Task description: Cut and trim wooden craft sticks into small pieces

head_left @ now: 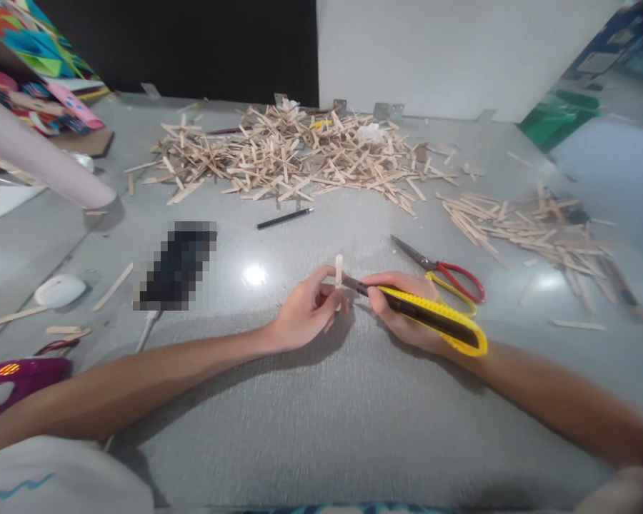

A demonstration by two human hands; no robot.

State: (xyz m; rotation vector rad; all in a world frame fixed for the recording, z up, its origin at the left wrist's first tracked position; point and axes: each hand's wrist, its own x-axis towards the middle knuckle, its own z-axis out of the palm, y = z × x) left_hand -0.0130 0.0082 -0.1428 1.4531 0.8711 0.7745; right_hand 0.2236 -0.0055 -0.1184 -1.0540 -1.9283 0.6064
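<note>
My left hand (311,305) pinches a pale wooden craft stick (339,268), held upright above the table with its rounded end on top. My right hand (401,310) is wrapped round a yellow and black utility knife (434,316). Its blade end points left and meets the stick close to my left fingers; whether it cuts into the wood I cannot tell. Just beyond my right hand lie scissors (440,270) with red and yellow handles, their blades toward the upper left.
A wide heap of craft sticks (289,153) lies along the back, with another pile (525,225) at right. A black pen (283,218) rests mid-table. To the left are a pixelated dark device (179,264) on a cable, a white mouse (60,290) and a purple object (26,378).
</note>
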